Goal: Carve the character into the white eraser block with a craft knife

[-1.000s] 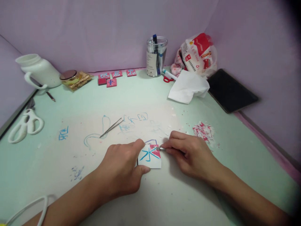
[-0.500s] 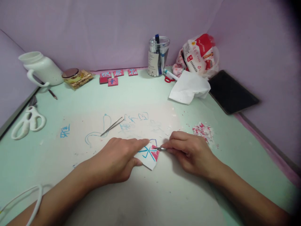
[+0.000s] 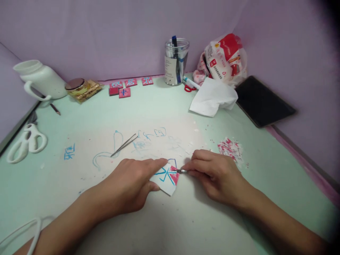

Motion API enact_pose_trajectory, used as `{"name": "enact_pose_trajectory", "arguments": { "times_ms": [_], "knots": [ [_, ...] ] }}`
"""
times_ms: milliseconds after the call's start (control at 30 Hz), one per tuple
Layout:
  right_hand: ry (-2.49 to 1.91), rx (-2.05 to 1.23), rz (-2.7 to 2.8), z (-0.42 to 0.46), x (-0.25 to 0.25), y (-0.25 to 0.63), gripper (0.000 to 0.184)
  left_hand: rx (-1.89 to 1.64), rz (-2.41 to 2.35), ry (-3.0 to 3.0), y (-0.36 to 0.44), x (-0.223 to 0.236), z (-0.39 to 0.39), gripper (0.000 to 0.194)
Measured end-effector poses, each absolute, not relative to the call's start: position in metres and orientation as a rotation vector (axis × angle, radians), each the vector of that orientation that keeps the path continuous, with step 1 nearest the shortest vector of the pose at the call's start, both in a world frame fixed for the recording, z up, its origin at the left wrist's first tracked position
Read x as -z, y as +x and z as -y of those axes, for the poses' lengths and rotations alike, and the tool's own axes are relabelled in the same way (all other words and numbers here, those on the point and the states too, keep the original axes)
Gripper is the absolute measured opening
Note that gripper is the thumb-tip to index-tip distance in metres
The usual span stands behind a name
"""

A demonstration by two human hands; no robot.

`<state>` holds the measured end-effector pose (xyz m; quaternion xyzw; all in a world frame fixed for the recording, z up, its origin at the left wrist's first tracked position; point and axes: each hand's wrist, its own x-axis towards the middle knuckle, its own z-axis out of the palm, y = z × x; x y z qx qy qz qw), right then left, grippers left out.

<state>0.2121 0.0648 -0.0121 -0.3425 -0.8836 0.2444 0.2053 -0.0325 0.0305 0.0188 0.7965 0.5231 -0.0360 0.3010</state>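
My left hand [image 3: 138, 179] grips a small white piece [image 3: 166, 189] on its left side, index finger along the top edge and thumb at the lower edge. Blue drawn strokes run over the piece, and a pink patch shows on its right part. Between the closed fingertips of my right hand [image 3: 216, 173] is a slim metal craft knife [image 3: 182, 171], its tip touching the pink patch. Most of its handle is hidden by the hand. Metal tweezers [image 3: 124, 145] lie on the mat beyond my left hand.
Pink and white shavings [image 3: 230, 150] are heaped at right. Pink carved tiles [image 3: 124, 93] sit at the back, near a jar of pens [image 3: 170, 69]. White scissors [image 3: 28, 143] lie left, crumpled paper [image 3: 209, 97] and a black tablet [image 3: 264, 102] right. A white cable [image 3: 37, 230] crosses by my left forearm.
The view has shifted slightly, so the far objects sit a little further left. Both hands keep their hold, and the knife tip stays on the pink patch with only a slight movement.
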Motion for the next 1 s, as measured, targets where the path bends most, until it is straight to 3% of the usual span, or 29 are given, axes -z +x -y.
{"name": "enact_pose_trajectory", "arguments": {
  "times_ms": [433,1000],
  "knots": [
    [-0.998,-0.700,2.448,-0.0614,0.0117,0.2091,0.027,0.130,-1.405,2.111,-0.0318,-0.0213,-0.0288,0.054],
    [-1.058,-0.976,2.359,-0.0671,0.0059,0.2125,0.020,0.117,-1.430,2.125,-0.0320,-0.0192,-0.0267,0.056]
  ]
}}
